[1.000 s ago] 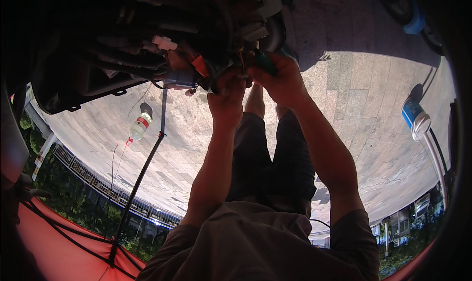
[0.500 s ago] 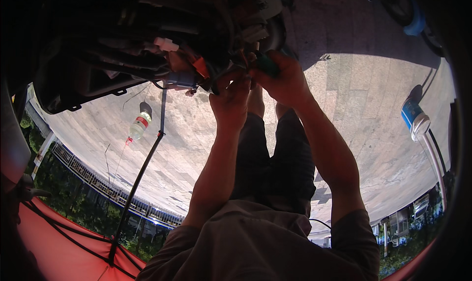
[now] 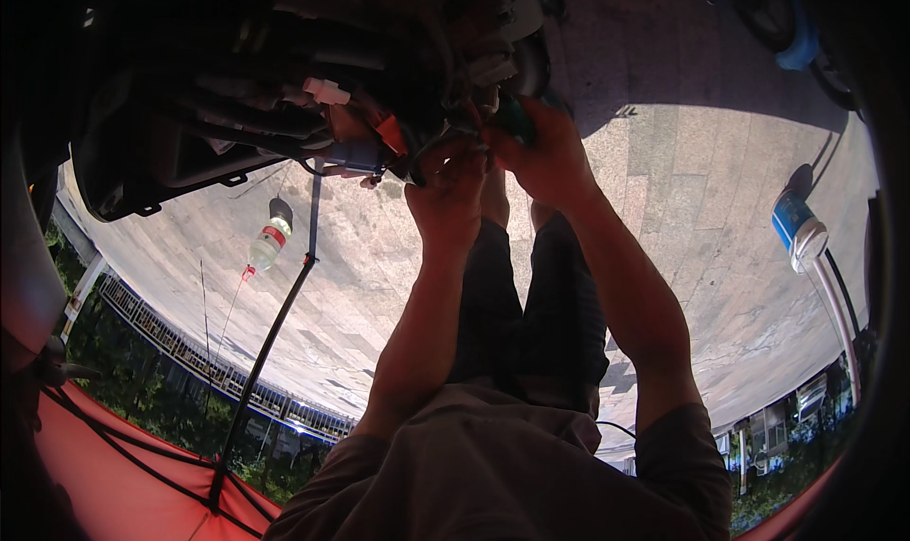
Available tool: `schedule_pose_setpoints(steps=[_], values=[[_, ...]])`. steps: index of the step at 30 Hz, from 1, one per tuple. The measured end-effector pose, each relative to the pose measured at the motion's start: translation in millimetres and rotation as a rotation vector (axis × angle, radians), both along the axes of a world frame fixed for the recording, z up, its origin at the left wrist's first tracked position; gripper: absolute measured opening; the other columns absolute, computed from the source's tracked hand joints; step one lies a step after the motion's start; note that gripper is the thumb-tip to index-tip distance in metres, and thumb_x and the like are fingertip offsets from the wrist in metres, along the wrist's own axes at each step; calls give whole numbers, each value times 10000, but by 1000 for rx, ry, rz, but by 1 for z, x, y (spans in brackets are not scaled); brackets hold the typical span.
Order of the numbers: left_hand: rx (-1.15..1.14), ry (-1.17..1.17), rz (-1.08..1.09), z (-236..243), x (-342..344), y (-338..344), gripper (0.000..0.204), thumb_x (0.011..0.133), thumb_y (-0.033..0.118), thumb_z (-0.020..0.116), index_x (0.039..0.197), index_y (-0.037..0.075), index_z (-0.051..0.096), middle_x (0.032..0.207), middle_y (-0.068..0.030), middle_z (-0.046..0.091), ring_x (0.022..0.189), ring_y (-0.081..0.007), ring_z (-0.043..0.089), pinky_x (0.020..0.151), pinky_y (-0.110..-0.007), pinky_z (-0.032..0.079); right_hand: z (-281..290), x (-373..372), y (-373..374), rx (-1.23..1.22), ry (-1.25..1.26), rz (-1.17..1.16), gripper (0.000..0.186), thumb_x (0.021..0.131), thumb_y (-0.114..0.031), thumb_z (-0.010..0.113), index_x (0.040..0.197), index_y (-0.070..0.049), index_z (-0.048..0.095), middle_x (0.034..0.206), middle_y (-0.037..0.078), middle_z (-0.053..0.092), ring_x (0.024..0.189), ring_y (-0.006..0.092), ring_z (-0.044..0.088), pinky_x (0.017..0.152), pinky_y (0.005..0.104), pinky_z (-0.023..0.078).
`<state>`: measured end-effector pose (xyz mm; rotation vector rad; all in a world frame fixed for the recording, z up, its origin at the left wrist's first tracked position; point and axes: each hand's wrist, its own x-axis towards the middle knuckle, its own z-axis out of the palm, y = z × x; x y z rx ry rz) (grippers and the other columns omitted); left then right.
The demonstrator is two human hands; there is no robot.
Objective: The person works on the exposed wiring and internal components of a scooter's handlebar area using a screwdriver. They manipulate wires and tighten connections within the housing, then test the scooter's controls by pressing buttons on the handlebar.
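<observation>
Green object occupies the right of two curled hands, left's hold unclear, the bottle's contents indistinct.

Dark green item, orange part, white connector, blue-and-white container, red canopy, pale block-patterned paving

Paved ground; bottle, blue-white bucket on it.
</observation>
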<state>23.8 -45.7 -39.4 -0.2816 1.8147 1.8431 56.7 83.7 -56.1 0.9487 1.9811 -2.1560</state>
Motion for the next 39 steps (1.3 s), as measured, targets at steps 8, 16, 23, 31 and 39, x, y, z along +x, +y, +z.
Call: schedule_pose_setpoints(steps=[8,16,23,31,39], values=[[124,-219,-52,6,-3,6,170,850,-35,570,1020,-30,560,986,-101,606,875,-173,637,771,-270,528,8,-2,16,-67,-23,-79,181,796,-143,658,904,-6,607,651,77,620,582,124,610,526,254,471],[200,-364,-119,7,-5,2,270,865,11,554,1134,-12,548,997,-96,622,848,-169,632,773,-290,509,8,31,8,-24,78,-213,248,866,-105,567,1079,15,523,848,89,618,761,114,583,659,256,471],[341,-482,-94,9,-8,7,266,866,7,566,1130,-12,547,1030,-112,631,868,-187,631,782,-308,514,3,69,12,-180,-15,-247,344,901,-31,461,1243,10,449,905,66,591,711,88,520,645,226,437],[446,-592,-107,13,-11,19,284,889,34,563,1168,-3,521,1037,-111,622,898,-201,640,754,-300,547,30,87,22,-371,67,-426,398,886,41,446,1282,19,424,927,118,634,664,109,570,607,237,471],[595,-644,-109,12,-12,23,301,899,3,500,1198,32,508,1052,-130,608,966,-251,632,814,-346,544,52,96,33,-363,459,-443,563,817,-42,630,1302,13,351,1071,152,594,905,193,601,774,277,485]])
